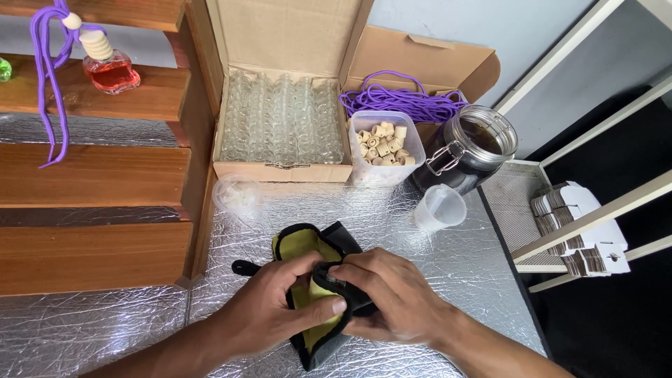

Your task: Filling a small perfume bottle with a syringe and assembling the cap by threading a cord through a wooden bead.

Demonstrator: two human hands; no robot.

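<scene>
Pouch [315,294], black with yellow lining: soft, light, floppy fabric on the foil bench [448,259]. Left hand [276,308] pinches its lining at 6 o'clock; right hand [392,290] clamps the black edge. Grip seams, not middle.

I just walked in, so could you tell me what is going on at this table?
A person is holding a black and yellow pouch with both hands over the foil-covered table; the left hand grips its yellow lining, the right hand its black edge. Behind stand a box of glass bottles, a tub of wooden caps, purple cords and a jar.
</scene>
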